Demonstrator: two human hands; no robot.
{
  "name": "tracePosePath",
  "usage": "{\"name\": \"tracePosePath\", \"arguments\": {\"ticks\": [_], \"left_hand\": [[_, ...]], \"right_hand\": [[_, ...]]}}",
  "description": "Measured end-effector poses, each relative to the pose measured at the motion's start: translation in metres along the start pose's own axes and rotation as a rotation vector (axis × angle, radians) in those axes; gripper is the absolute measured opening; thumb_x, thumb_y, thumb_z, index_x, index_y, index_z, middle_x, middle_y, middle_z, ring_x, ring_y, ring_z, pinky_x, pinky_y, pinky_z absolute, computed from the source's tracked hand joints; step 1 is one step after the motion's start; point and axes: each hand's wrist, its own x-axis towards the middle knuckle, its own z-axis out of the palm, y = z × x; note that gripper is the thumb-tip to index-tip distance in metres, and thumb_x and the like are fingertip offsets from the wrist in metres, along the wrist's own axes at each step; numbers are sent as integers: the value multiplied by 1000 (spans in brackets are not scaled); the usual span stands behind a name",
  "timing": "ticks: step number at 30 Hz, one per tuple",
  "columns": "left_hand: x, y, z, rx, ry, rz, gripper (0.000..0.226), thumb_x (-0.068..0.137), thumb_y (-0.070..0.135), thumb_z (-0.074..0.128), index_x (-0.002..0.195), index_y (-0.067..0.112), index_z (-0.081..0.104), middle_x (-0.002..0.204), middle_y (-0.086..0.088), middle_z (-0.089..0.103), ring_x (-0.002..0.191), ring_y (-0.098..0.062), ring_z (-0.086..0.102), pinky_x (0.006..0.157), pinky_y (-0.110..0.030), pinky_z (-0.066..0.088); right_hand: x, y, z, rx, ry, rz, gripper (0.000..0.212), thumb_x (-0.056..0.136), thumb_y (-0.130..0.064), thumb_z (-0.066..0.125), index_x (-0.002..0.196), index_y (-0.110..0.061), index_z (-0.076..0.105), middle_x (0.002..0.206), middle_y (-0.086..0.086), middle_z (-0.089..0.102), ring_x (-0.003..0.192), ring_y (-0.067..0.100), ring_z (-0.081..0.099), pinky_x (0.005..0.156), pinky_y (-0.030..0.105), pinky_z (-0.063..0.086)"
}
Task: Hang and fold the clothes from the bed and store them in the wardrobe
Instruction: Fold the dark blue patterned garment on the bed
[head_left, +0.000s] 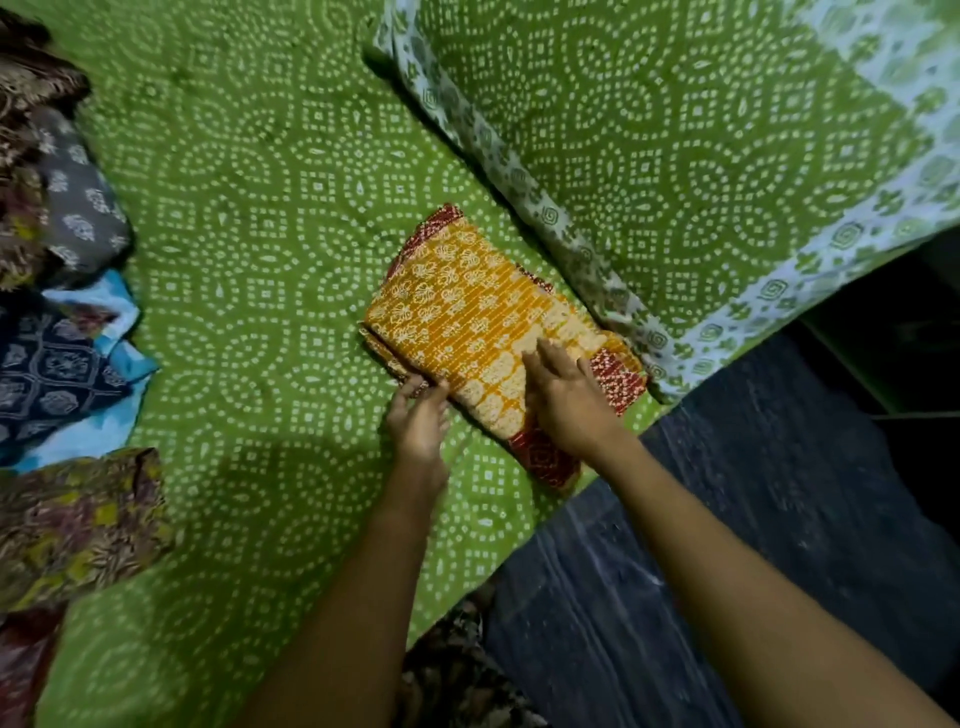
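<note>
Garment (467, 317): folded cotton-type piece, prob. light, soft and floppy w/ no stiffness of its own, so the fold will likely sag or slide open if lifted by one corner. Best bet is to slip both palms under the long sides, or clamp it top and bottom, and carry it flat. Not fragile, not slippery by the look of it. It lies on the bed (270, 208) near the bed's front edge, set at a slant. Looks: a thick oblong packet of several layers, orange-yellow w/ cream flower motifs and fine stripes. A red print w/ white specks shows at its far tip, its right end and along its near side. Right hand (563, 400) rests flat on top of the garment's near-right part, fingers straight and spread, gripping nothing, i.e. pressing. Left hand (418, 421) meets the garment's near-left edge w/ its fingertips; can't tell whether it pinches a layer or only touches. Bed sheet is green w/ white dotted patterns all round the garment. Just right of the garment, and running behind it, sits a raised cloth (701, 156) in the same green w/ a white leafy border. Well left of the garment is a pile (67, 364) of other printed clothes, grey, navy, blue, brown. Below-right of the garment is dark floor (675, 571).
</note>
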Motion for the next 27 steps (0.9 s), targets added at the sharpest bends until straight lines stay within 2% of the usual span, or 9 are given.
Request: {"name": "tracePosePath", "arguments": {"ticks": [4, 6, 8, 10, 13, 18, 21, 23, 27], "left_hand": [[-12, 20, -14, -81, -127, 14, 37, 97, 12, 45, 134, 12, 44, 139, -9, 48, 123, -26, 50, 95, -35, 41], [-18, 34, -24, -119, -169, 39, 36, 99, 18, 41, 135, 15, 43, 140, -8, 48, 123, -24, 50, 95, -34, 40], [-28, 52, -38, -154, -188, 63, 37, 100, 24, 38, 136, 16, 42, 140, -7, 48, 124, -23, 50, 97, -32, 39], [-37, 69, -56, -196, -188, 66, 41, 101, 31, 34, 138, 15, 40, 141, -8, 47, 126, -23, 48, 98, -32, 37], [-45, 94, -99, -292, -168, 75, 45, 100, 39, 31, 137, 16, 40, 140, -10, 47, 126, -25, 47, 99, -33, 35], [-55, 132, -213, -371, -78, 134, 46, 100, 42, 30, 136, 16, 41, 139, -11, 49, 126, -26, 48, 101, -35, 35], [-60, 149, -289, -374, 10, 155, 46, 100, 41, 30, 137, 16, 42, 138, -10, 50, 125, -26, 49, 98, -34, 36], [-63, 162, -340, -375, 65, 179, 47, 100, 42, 31, 137, 16, 42, 137, -10, 51, 123, -24, 50, 102, -35, 35], [-68, 193, -415, -405, 145, 226, 49, 100, 43, 28, 141, 17, 36, 137, -10, 50, 123, -25, 49, 101, -37, 33]], "right_hand": [[1, -32, -15, 367, -57, 65, 50, 101, -34, 39, 142, -7, 36, 154, 14, 23, 140, 33, 25, 112, 44, 26], [0, -57, -22, 574, -108, 112, 55, 100, -42, 36, 143, -9, 37, 149, 13, 34, 135, 33, 36, 109, 46, 34], [-1, -87, -27, 793, -140, 169, 59, 99, -49, 31, 138, -6, 44, 140, 12, 46, 128, 30, 43, 103, 39, 38], [-1, -119, -30, 997, -186, 209, 60, 100, -50, 26, 138, -8, 45, 139, 8, 47, 128, 26, 44, 99, 33, 36], [-3, -177, -26, 1205, -257, 211, 61, 98, -55, 22, 146, -19, 33, 152, 4, 33, 137, 22, 34, 110, 38, 26], [-15, -293, -1, 1287, -351, 169, 62, 98, -55, 17, 146, -17, 32, 154, 8, 26, 141, 20, 26, 117, 41, 17], [-24, -357, 17, 1276, -411, 153, 61, 99, -54, 18, 146, -18, 32, 154, 7, 27, 141, 20, 27, 115, 39, 18], [-30, -402, 26, 1262, -438, 113, 62, 98, -54, 18, 147, -17, 30, 154, 7, 27, 141, 21, 27, 113, 39, 20], [-34, -476, 32, 1249, -434, 57, 64, 99, -52, 16, 149, -13, 25, 155, 9, 24, 142, 23, 24, 114, 38, 20]]}}
